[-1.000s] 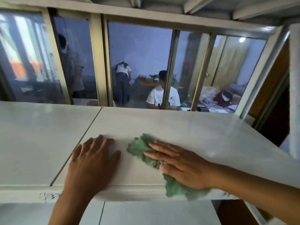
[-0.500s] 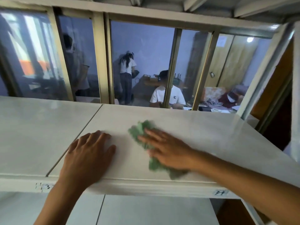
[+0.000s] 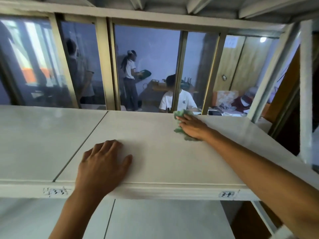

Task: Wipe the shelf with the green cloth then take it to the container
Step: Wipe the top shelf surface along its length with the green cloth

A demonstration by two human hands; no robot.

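Note:
The green cloth (image 3: 179,114) lies bunched at the far edge of the white shelf (image 3: 155,163), right of centre. My right hand (image 3: 193,127) presses flat on top of it, arm stretched forward, and covers most of the cloth. My left hand (image 3: 103,163) rests palm down on the shelf near its front edge, fingers slightly apart, holding nothing. No container is in view.
A seam (image 3: 81,147) splits the shelf into two panels. Behind the shelf stands a glass window with vertical frame bars (image 3: 177,71); people are in the room beyond. A white upright post (image 3: 305,94) rises at the right. A lower shelf (image 3: 164,219) sits underneath.
My right hand has pushed the cloth from the shelf's front middle to its far edge, toward the right. My left hand stayed near the front edge.

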